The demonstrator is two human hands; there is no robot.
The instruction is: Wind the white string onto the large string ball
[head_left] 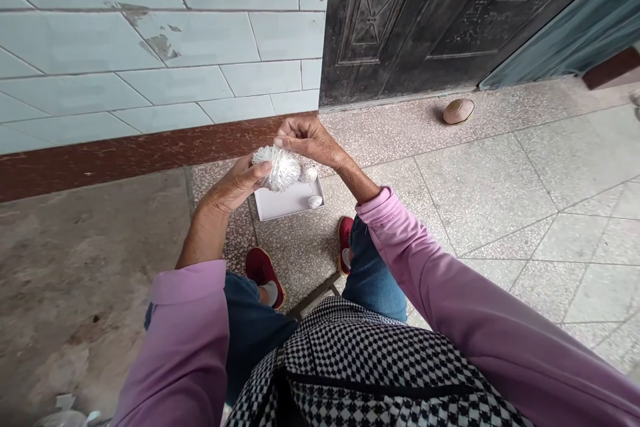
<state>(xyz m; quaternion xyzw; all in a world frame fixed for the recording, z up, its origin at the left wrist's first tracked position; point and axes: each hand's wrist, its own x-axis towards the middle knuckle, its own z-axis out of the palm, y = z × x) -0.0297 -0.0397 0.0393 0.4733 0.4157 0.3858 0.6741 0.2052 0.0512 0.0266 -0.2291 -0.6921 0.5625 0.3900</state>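
My left hand (240, 181) is closed around the side of a fluffy ball of white string (281, 169), its thumb lying across the front. At the ball's upper edge, the thumb and fingers of my right hand (307, 140) are pinched together on a strand of the string; the strand is very thin in view. Under the ball, a shallow white box (283, 203) sits on the floor, partly hidden by the ball and my left hand. Inside it, at the right side, lie two small white balls (315, 201), one behind the other.
A pale tiled wall (210, 40) with a brown skirting strip (150, 155) rises in front, beside a dark panelled door (400, 20). A brown rounded object (459, 111) lies on the floor by the door. My red shoes (263, 273) flank the box. Bottom left shows a clear container (63, 419).
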